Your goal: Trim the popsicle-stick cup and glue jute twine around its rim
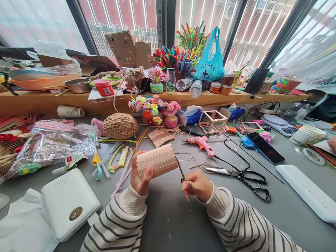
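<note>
My left hand [141,175] is closed around a panel of pale craft sticks [157,161] laid side by side, with the thumb across its front. In my right hand [198,184] is a slim dark metal tool that looks like small scissors [180,168], its handle mostly hidden by the fingers. The tip of the tool is at the panel's right edge; whether it touches cannot be told. Behind the panel lies another mat of craft sticks [160,137]. Beyond my right hand rest a pink glue gun [203,144] and large black-handled scissors [240,174].
A twine ball [120,126], a stick-built cube frame [213,121] and crocheted flowers [172,113] stand toward the back. A white power bank [69,203] lies left; a phone [265,147] and a white elongated device [307,192] lie right. Part of another person's hand [332,143] shows at far right.
</note>
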A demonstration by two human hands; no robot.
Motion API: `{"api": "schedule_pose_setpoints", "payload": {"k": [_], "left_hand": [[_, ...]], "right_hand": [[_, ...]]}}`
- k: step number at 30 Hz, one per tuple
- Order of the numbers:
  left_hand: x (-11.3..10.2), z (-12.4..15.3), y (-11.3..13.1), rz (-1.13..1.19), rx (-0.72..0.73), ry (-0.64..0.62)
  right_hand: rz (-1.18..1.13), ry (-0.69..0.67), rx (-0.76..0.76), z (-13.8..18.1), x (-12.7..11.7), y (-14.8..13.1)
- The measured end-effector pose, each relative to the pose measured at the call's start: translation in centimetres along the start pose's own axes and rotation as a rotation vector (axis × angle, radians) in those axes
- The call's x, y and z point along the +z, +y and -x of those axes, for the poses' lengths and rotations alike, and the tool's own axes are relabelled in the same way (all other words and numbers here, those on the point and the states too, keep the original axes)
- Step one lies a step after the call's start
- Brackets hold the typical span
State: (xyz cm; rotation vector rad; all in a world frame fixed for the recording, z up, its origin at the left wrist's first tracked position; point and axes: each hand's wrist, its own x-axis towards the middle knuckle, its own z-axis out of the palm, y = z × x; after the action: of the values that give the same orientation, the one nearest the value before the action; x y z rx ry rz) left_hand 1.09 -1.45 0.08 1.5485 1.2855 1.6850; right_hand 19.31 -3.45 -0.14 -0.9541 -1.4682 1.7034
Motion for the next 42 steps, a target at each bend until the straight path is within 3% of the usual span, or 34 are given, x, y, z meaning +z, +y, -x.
{"api": "schedule_pose_setpoints", "payload": {"k": [14,28,36,42], "left_hand": [[0.2,0.2,1.0,0.001,0.009,-0.024],[0.1,0.3,0.9,-0.002,0.016,-0.064],[-0.6,-0.3,-1.1,0.016,-0.007,-0.159],[-0.5,-0.2,-1.4,0.009,-0.006,-0.167]], "right_hand": [[0.371,-0.072,-0.130,0.4,-0.7,-0.6],[0.406,0.029,-0.104,0.4,-0.5,-1.2],[0.473,-0.158,-0.066,1.0,-1.2,-1.8],[0.462,-0.118,-0.096,1.0,-0.7,-1.6]]}}
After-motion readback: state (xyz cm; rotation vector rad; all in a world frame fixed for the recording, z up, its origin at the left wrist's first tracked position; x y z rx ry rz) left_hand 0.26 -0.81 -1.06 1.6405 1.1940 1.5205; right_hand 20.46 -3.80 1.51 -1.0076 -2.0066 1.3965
